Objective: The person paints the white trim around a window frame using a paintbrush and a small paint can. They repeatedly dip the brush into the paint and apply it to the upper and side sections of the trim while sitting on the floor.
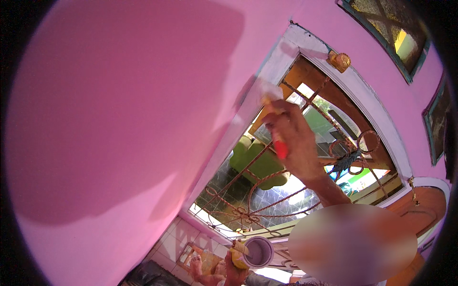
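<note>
My right hand (293,136) is closed round a paintbrush (280,148) whose handle ends in red. Blurred by motion, the brush head lies over the pale window frame (281,62), at its upper left side beside the pink wall (119,105); whether it touches the frame I cannot tell. Low in the view, my left hand (234,272) grips a yellow paint can (260,251) by its side. The can's mouth shows a greyish-lilac inside. A blurred oval covers part of the right forearm.
A rusty twisted-metal grille (245,214) fills the window, with green chairs (260,164) beyond it. A gold-coloured fitting (339,62) sticks out from the frame. Bare feet show below, by a wooden board (207,261) on the tiled floor (167,238). Dark-framed panes (405,45) are at upper right.
</note>
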`<act>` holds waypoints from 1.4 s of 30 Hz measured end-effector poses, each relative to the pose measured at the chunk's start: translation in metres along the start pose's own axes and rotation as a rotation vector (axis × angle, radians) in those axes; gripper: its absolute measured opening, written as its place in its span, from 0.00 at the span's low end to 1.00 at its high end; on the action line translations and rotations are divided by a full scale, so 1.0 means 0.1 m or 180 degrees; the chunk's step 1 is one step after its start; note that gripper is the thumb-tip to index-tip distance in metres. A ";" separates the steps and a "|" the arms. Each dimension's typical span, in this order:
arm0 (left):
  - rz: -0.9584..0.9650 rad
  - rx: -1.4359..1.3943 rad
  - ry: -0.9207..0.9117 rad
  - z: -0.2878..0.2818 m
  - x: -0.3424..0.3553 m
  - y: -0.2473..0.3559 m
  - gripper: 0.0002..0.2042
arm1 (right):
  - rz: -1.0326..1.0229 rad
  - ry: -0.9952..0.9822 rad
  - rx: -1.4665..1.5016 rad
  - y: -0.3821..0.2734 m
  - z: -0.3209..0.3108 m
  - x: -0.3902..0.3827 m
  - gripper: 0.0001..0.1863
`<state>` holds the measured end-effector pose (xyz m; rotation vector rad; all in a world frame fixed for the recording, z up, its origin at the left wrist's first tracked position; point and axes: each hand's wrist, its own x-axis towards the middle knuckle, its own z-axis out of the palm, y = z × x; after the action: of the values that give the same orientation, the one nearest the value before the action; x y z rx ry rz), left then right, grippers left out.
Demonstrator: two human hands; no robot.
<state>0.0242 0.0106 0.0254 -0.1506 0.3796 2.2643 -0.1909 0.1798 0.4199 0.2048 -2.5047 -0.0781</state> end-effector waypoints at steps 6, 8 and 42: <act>-0.0402 -0.0380 0.0224 -0.10 -0.02 -0.07 0.40 | -0.0562 0.1329 -0.0611 0.35 -0.12 0.23 0.11; -0.0312 -0.0261 0.0171 -0.15 -0.04 -0.12 0.40 | -0.0530 0.1812 -0.0349 0.46 -0.03 0.41 0.14; 0.0439 -0.0621 0.0377 0.53 -0.23 0.62 0.30 | 0.4724 -0.0026 0.5054 -0.26 0.32 -2.92 0.17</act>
<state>-0.0066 -0.0272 0.0941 -0.3709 0.2359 2.4339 0.0266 0.2021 0.2220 -0.9921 -1.4944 2.3101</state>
